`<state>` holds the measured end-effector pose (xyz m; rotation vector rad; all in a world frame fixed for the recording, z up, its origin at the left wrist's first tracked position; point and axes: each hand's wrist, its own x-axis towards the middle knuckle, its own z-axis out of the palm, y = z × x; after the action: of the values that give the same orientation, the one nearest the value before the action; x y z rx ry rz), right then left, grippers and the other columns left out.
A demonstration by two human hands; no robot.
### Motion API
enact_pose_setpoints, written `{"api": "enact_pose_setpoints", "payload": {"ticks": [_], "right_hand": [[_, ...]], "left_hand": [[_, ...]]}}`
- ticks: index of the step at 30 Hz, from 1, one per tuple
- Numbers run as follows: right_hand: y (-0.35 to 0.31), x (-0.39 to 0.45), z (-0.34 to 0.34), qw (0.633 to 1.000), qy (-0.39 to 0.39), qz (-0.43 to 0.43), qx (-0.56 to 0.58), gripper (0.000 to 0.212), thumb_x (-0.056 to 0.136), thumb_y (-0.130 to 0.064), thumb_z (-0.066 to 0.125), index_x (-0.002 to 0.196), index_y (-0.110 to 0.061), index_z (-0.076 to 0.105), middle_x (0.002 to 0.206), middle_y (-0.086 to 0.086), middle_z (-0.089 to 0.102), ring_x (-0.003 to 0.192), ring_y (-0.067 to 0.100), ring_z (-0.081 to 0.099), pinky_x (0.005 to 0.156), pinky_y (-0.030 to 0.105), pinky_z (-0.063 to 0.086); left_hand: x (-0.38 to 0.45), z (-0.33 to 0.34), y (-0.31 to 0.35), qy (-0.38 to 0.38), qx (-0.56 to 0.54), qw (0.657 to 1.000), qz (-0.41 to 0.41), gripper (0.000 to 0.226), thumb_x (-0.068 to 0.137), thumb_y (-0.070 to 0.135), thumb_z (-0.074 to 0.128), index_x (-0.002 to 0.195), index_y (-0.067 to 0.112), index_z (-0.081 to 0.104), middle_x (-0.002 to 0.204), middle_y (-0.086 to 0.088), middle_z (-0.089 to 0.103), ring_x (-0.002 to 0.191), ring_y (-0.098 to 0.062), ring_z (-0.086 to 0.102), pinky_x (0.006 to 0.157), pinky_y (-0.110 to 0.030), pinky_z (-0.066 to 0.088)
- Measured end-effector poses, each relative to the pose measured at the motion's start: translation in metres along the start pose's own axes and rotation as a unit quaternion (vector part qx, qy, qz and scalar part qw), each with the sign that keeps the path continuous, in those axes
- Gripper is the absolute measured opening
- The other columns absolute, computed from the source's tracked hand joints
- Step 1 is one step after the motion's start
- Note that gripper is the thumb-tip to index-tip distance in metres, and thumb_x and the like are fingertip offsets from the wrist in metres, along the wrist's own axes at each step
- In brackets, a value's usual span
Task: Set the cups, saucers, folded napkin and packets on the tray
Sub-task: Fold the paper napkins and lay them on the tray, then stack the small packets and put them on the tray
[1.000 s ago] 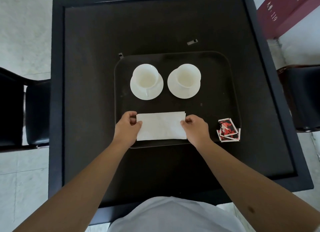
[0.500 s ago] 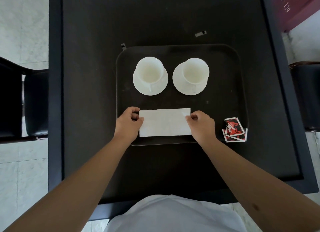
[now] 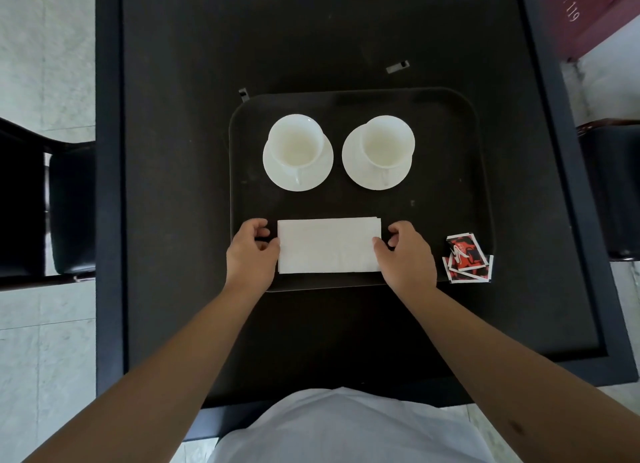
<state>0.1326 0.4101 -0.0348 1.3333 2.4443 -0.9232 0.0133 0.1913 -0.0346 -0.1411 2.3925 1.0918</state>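
Napkin point(image 3: 329, 245) flat on tray point(image 3: 450, 116); left hand point(image 3: 251, 256), right hand point(image 3: 407, 258) loosely curled, thumbs touching ends.

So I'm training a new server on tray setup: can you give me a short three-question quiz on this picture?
1. True or false: each cup sits on its own saucer.
2. Where do the red packets lie: A) between the cups, B) at the tray's near right corner, C) on the napkin?
3. Which hands touch the napkin?

Key:
1. True.
2. B.
3. Both: the left hand at its left edge, the right hand at its right edge.
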Motion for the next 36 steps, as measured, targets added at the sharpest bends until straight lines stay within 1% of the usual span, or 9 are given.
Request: {"api": "enact_pose_setpoints", "payload": {"ticks": [4, 7, 11, 16, 22, 29, 32, 34, 36], "right_hand": [[0.004, -0.01, 0.003, 0.997, -0.009, -0.005, 0.08, 0.043, 0.09, -0.025, 0.066, 0.13, -0.019, 0.051, 0.117, -0.004, 0.06, 0.097, 0.008, 0.055, 0.078, 0.024, 0.043], [-0.001, -0.015, 0.005, 0.991, -0.029, -0.01, 0.13, 0.048, 0.09, -0.02, 0.065, 0.135, -0.019, 0.049, 0.126, -0.005, 0.057, 0.104, 0.006, 0.051, 0.084, 0.023, 0.04], [-0.008, -0.017, 0.004, 0.987, -0.038, -0.004, 0.156, 0.045, 0.09, -0.017, 0.063, 0.133, -0.02, 0.05, 0.126, -0.007, 0.057, 0.105, 0.005, 0.051, 0.084, 0.023, 0.039], [-0.005, -0.022, -0.001, 0.98, -0.067, -0.037, 0.183, 0.037, 0.09, -0.015, 0.061, 0.126, -0.025, 0.055, 0.113, -0.018, 0.058, 0.107, 0.006, 0.053, 0.081, 0.018, 0.039], [-0.001, -0.024, -0.007, 0.981, -0.099, -0.049, 0.159, 0.046, 0.092, -0.013, 0.059, 0.137, -0.021, 0.048, 0.135, -0.007, 0.056, 0.123, 0.013, 0.05, 0.099, 0.034, 0.045], [-0.001, -0.028, -0.01, 0.987, -0.102, -0.045, 0.12, 0.055, 0.092, -0.017, 0.061, 0.144, -0.021, 0.041, 0.144, -0.002, 0.05, 0.131, 0.018, 0.045, 0.106, 0.038, 0.04], [0.003, -0.032, -0.016, 0.991, -0.082, -0.045, 0.096, 0.059, 0.092, -0.02, 0.065, 0.145, -0.022, 0.039, 0.145, 0.0, 0.049, 0.133, 0.02, 0.043, 0.107, 0.04, 0.038], [0.008, -0.038, -0.023, 0.994, -0.064, -0.04, 0.076, 0.059, 0.091, -0.023, 0.066, 0.145, -0.023, 0.04, 0.147, 0.0, 0.047, 0.134, 0.021, 0.041, 0.108, 0.044, 0.04], [0.016, -0.046, -0.031, 0.996, -0.041, -0.041, 0.068, 0.055, 0.091, -0.022, 0.066, 0.141, -0.022, 0.045, 0.146, 0.0, 0.048, 0.133, 0.02, 0.043, 0.107, 0.043, 0.041]], "left_hand": [[-0.01, 0.002, -0.001, -0.01, -0.028, 0.999, -0.012, 0.034, 0.092, 0.02, 0.063, 0.124, 0.028, 0.055, 0.104, 0.022, 0.059, 0.092, 0.002, 0.059, 0.068, -0.009, 0.04], [-0.012, 0.004, 0.002, -0.013, -0.044, 0.999, -0.024, 0.029, 0.092, 0.021, 0.062, 0.118, 0.031, 0.054, 0.104, 0.022, 0.058, 0.094, 0.003, 0.057, 0.07, -0.01, 0.039], [-0.01, 0.006, 0.005, -0.019, -0.04, 0.999, -0.031, 0.022, 0.093, 0.023, 0.062, 0.111, 0.032, 0.053, 0.103, 0.02, 0.058, 0.092, 0.001, 0.057, 0.068, -0.012, 0.038], [-0.009, 0.004, 0.004, -0.032, -0.038, 0.998, -0.034, 0.022, 0.092, 0.024, 0.062, 0.108, 0.035, 0.053, 0.102, 0.02, 0.059, 0.092, 0.002, 0.057, 0.067, -0.012, 0.037], [-0.01, 0.003, 0.001, -0.048, -0.028, 0.998, -0.033, 0.023, 0.092, 0.025, 0.061, 0.112, 0.034, 0.054, 0.104, 0.02, 0.06, 0.093, 0.002, 0.057, 0.067, -0.015, 0.039], [-0.013, -0.001, 0.003, -0.028, -0.012, 0.999, -0.033, 0.04, 0.093, 0.024, 0.061, 0.131, 0.026, 0.051, 0.113, 0.014, 0.059, 0.088, 0.002, 0.055, 0.062, -0.014, 0.037], [-0.019, -0.002, 0.007, -0.023, -0.001, 1.0, -0.001, 0.043, 0.093, 0.027, 0.062, 0.134, 0.025, 0.049, 0.126, 0.009, 0.057, 0.102, -0.003, 0.055, 0.075, -0.015, 0.04], [-0.027, -0.001, 0.012, -0.029, 0.016, 0.999, 0.03, 0.045, 0.093, 0.029, 0.062, 0.135, 0.025, 0.048, 0.132, 0.008, 0.055, 0.113, -0.004, 0.049, 0.087, -0.023, 0.039], [-0.038, 0.003, 0.015, -0.05, 0.036, 0.996, 0.066, 0.047, 0.093, 0.033, 0.061, 0.137, 0.025, 0.047, 0.136, 0.008, 0.052, 0.119, -0.006, 0.046, 0.092, -0.027, 0.038]]}}
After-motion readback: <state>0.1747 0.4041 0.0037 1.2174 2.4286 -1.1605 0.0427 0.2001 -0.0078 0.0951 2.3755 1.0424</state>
